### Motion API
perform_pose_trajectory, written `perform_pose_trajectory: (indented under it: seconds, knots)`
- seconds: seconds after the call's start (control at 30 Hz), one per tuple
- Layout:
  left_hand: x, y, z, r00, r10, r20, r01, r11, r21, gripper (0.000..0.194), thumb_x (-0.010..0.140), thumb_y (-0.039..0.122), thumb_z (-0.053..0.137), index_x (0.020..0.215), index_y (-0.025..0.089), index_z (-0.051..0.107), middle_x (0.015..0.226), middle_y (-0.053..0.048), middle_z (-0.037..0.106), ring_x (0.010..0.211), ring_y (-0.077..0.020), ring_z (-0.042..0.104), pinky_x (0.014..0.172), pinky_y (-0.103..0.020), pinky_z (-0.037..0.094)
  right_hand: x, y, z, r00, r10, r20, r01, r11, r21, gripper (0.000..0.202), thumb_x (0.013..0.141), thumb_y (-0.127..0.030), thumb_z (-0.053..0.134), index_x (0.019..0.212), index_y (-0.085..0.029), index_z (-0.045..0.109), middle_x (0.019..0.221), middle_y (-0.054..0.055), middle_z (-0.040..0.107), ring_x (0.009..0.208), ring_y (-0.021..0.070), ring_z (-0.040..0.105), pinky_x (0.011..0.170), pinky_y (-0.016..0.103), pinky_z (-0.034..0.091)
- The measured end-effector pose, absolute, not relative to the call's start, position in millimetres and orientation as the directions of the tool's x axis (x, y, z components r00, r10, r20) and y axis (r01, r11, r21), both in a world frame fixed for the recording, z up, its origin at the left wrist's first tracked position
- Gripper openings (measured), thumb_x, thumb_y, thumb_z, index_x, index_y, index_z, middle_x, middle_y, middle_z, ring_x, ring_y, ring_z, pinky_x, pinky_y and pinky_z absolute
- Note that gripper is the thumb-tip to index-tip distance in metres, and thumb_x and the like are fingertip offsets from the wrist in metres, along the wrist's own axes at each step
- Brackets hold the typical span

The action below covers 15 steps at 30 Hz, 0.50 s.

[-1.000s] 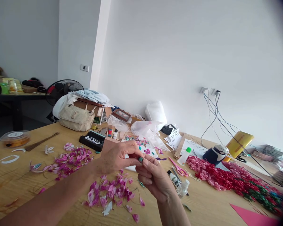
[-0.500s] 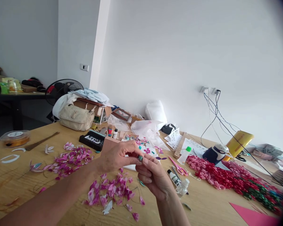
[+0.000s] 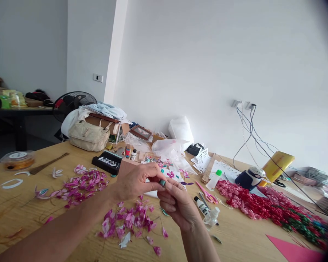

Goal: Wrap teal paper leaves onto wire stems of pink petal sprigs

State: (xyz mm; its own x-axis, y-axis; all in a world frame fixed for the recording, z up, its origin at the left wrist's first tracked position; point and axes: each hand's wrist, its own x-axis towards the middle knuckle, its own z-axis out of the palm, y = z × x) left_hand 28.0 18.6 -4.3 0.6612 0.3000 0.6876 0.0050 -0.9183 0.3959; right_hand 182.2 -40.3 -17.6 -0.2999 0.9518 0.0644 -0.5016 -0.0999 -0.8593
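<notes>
Both hands meet above the middle of the wooden table (image 3: 235, 233). My left hand (image 3: 139, 179) reaches in from the left, its thumb and forefinger pinching a small teal-green piece (image 3: 162, 183). From the right, my right hand (image 3: 177, 202) touches the same piece with thumb and forefinger, its other fingers curled. What the piece is cannot be made out. Below the hands lie loose pink petals (image 3: 131, 220) and a white-grey petal piece (image 3: 125, 240). Another pile of pink petals (image 3: 84, 185) spreads left of my left hand.
Pink scissors (image 3: 207, 193), a black-capped bottle (image 3: 201, 206), a clear bottle (image 3: 211, 218) and a green-capped bottle (image 3: 214, 180) stand or lie to the right. Red floral strands (image 3: 259, 203) cover the right side. A black tray (image 3: 107, 163) and beige bag (image 3: 89, 135) sit behind.
The small teal-green piece has turned slightly between the fingertips. Both hands stay in nearly the same place.
</notes>
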Motion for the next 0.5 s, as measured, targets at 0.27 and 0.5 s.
perform_pose_trajectory:
  seconds: [0.27, 0.5]
  knots:
    - [32.1, 19.2, -11.0, 0.679, 0.313, 0.664, 0.358, -0.931, 0.072, 0.014, 0.085, 0.016, 0.049, 0.079, 0.012, 0.061, 0.075, -0.003, 0.053, 0.070, -0.0145, 0.051, 0.061, -0.025, 0.038, 176.6, -37.3, -19.8, -0.029, 0.999, 0.036, -0.240, 0.028, -0.970, 0.025, 0.064, -0.033, 0.072, 0.064, -0.013, 0.057, 0.045, -0.010, 0.027, 0.041, 0.0021, 0.015, 0.037, 0.016, 0.011]
    - [29.1, 19.7, -6.9, 0.647, 0.321, 0.692, -0.038, -0.892, 0.450, 0.013, 0.083, 0.023, 0.054, 0.092, 0.016, 0.060, 0.076, 0.000, 0.053, 0.070, -0.0103, 0.050, 0.063, -0.020, 0.041, 184.3, -40.2, -17.8, -0.291, 0.955, 0.060, -0.500, -0.099, -0.861, 0.023, 0.064, -0.030, 0.073, 0.068, -0.014, 0.056, 0.050, -0.010, 0.023, 0.044, 0.0026, 0.012, 0.036, 0.013, 0.010]
